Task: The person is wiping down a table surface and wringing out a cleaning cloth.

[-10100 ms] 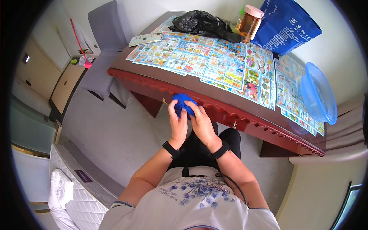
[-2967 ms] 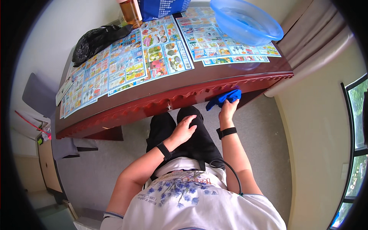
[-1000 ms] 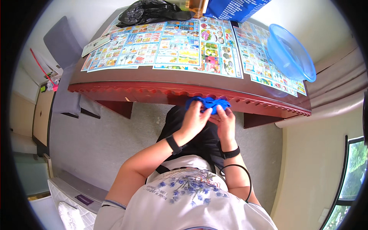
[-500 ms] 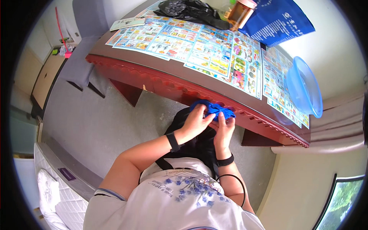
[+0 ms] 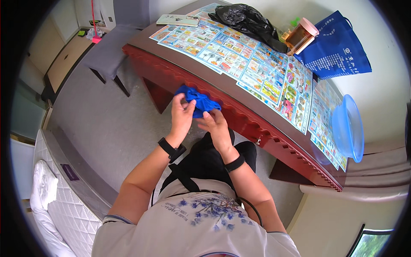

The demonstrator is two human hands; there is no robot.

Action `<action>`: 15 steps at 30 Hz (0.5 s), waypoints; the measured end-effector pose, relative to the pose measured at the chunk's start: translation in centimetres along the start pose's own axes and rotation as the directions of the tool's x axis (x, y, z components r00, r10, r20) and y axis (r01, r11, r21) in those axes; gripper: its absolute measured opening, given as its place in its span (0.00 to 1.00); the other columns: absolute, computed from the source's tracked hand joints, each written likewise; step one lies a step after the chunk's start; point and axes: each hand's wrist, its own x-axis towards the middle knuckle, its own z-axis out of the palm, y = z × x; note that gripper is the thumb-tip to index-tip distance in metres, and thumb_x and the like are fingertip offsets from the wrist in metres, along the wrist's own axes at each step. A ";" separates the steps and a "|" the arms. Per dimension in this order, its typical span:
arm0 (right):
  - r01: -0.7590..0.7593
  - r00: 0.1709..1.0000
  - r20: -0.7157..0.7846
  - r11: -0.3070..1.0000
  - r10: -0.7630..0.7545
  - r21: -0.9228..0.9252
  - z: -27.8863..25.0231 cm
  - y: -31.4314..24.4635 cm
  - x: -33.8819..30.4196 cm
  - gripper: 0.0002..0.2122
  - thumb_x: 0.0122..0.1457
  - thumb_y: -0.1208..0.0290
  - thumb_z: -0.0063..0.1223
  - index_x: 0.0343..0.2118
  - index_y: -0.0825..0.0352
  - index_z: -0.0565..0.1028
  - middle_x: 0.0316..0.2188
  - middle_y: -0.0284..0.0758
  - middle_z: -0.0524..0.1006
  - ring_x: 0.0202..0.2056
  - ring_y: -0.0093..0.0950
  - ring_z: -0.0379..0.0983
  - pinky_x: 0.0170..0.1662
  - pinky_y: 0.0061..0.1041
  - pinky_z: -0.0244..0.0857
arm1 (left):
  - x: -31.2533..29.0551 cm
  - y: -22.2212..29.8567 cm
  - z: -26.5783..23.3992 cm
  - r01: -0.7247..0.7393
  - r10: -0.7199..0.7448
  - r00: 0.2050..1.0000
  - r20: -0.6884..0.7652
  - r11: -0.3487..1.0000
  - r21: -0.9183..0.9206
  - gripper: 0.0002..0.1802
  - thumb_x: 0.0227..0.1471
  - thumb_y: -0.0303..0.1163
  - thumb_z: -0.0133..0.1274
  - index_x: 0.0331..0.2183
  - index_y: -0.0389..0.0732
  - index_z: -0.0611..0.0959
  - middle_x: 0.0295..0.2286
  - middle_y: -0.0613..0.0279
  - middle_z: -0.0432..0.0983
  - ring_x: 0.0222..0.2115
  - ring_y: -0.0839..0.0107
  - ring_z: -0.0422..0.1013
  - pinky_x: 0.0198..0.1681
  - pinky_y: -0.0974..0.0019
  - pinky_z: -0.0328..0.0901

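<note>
Both hands up, just short of red-brown table (image 5: 239, 112) edge. Left hand (image 5: 181, 116) pinched shut on crumpled blue cloth (image 5: 196, 100); right hand (image 5: 216, 124) fingers closed on same cloth from 5 o'clock. Cloth bunched in air, overlapping carved table edge, not resting on top. Colourful printed sheets (image 5: 252, 68) cover tabletop. Blue basin (image 5: 349, 127) overhangs far edge at 3 o'clock. Black bag (image 5: 246, 21), blue tote (image 5: 336, 49), lidded jar (image 5: 299, 36) at 1 o'clock, well apart. Grey stool (image 5: 111, 53) at 10 o'clock; open floor between stool and knees.
</note>
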 end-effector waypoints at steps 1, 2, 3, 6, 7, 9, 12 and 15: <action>0.009 0.999 0.042 1.000 -0.008 -0.014 0.3 0.0 0.2 0.24 0.60 0.63 0.48 0.50 0.80 0.59 0.44 0.44 0.69 0.43 0.35 0.72 0.43 0.30 0.69 | 0.2 0.1 -0.1 0.000 0.000 1.000 -0.003 1.000 0.002 0.17 0.52 0.25 0.52 0.43 0.33 0.68 0.36 0.58 0.71 0.31 0.76 0.71 0.34 0.73 0.67; 0.008 0.999 0.044 1.000 -0.007 -0.013 0.4 0.1 0.3 0.24 0.60 0.63 0.48 0.50 0.80 0.59 0.44 0.44 0.69 0.43 0.35 0.72 0.43 0.30 0.69 | 0.4 0.2 -0.1 -0.033 0.032 0.998 -0.054 0.999 -0.011 0.17 0.53 0.25 0.51 0.44 0.34 0.67 0.35 0.58 0.71 0.31 0.76 0.71 0.34 0.73 0.67; 0.002 0.999 0.041 1.000 -0.002 -0.009 0.6 0.2 0.5 0.25 0.60 0.63 0.49 0.51 0.80 0.59 0.44 0.44 0.69 0.42 0.34 0.72 0.43 0.30 0.69 | 0.5 0.7 0.0 -0.066 0.063 0.992 -0.106 0.997 -0.026 0.17 0.53 0.24 0.50 0.45 0.34 0.67 0.35 0.58 0.72 0.31 0.75 0.71 0.34 0.73 0.67; 0.000 1.000 0.020 1.000 0.000 0.002 -0.1 0.5 0.4 0.26 0.59 0.63 0.49 0.52 0.80 0.58 0.44 0.44 0.69 0.41 0.33 0.72 0.43 0.30 0.68 | -0.3 0.7 1.2 -0.067 0.069 0.995 -0.070 0.997 0.036 0.13 0.55 0.23 0.45 0.43 0.35 0.67 0.32 0.58 0.72 0.30 0.74 0.71 0.34 0.70 0.67; 0.003 1.000 0.001 1.000 -0.003 0.011 -0.6 0.6 0.2 0.26 0.59 0.64 0.49 0.53 0.80 0.58 0.44 0.44 0.69 0.41 0.32 0.72 0.43 0.29 0.68 | -0.9 0.9 1.7 -0.041 0.044 0.998 -0.045 0.997 0.064 0.11 0.55 0.23 0.44 0.42 0.35 0.67 0.32 0.58 0.72 0.30 0.74 0.71 0.33 0.69 0.66; 0.024 0.996 -0.083 1.000 -0.024 -0.002 -2.0 0.9 -0.7 0.24 0.59 0.65 0.49 0.51 0.79 0.60 0.41 0.42 0.71 0.39 0.30 0.73 0.42 0.28 0.69 | -2.2 1.4 3.1 -0.028 0.027 1.000 0.008 0.995 0.092 0.08 0.54 0.22 0.43 0.38 0.35 0.67 0.30 0.57 0.71 0.31 0.71 0.70 0.35 0.66 0.66; 0.024 0.985 -0.169 1.000 -0.023 0.001 -5.0 1.5 -2.9 0.17 0.59 0.67 0.49 0.46 0.75 0.66 0.37 0.38 0.72 0.35 0.27 0.74 0.39 0.26 0.71 | -4.3 -1.0 4.8 -0.076 0.052 0.994 0.101 0.964 0.255 0.08 0.52 0.23 0.48 0.35 0.37 0.66 0.25 0.57 0.68 0.26 0.70 0.67 0.30 0.66 0.63; 0.028 0.943 -0.330 0.999 -0.036 -0.030 -8.5 2.0 -5.8 0.12 0.59 0.68 0.48 0.41 0.71 0.69 0.33 0.34 0.72 0.30 0.22 0.72 0.36 0.25 0.72 | -7.0 -1.6 7.3 -0.043 -0.049 0.956 0.290 0.952 0.302 0.13 0.48 0.27 0.51 0.35 0.35 0.65 0.31 0.41 0.67 0.36 0.41 0.65 0.38 0.51 0.61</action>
